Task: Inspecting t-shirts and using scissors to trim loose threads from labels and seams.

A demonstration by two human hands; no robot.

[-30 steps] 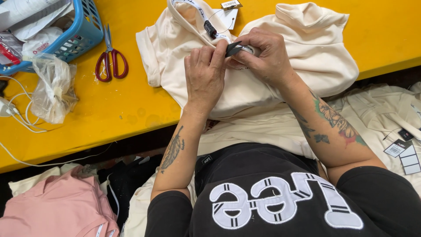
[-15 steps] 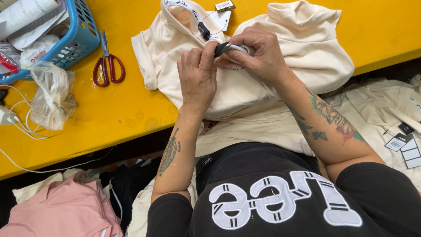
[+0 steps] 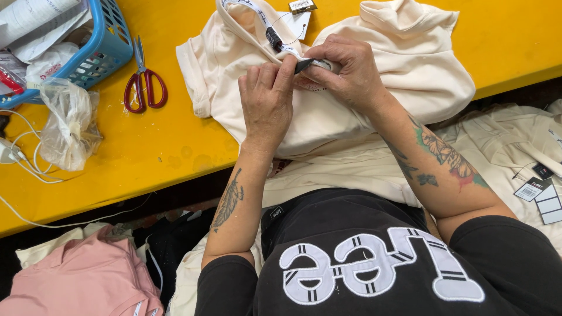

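Note:
A cream garment (image 3: 374,111) lies spread on the yellow table (image 3: 146,152), its neck band at the top with a hang tag (image 3: 301,7) on a string. My left hand (image 3: 268,102) presses on the cloth, fingertips against a small dark tool (image 3: 305,64). My right hand (image 3: 345,73) is closed around that tool, holding it against the fabric near the neck. What the tool's tip touches is hidden by my fingers.
Red-handled scissors (image 3: 142,82) lie left of the garment. A blue basket (image 3: 99,52) with packets stands at the far left, a clear plastic bag (image 3: 67,126) and white cables (image 3: 23,169) below it. More cream garments (image 3: 515,140) and a pink one (image 3: 76,281) lie below the table edge.
Both hands have stayed on the garment near the neck. My left fingers have shifted slightly closer to the tool in my right hand.

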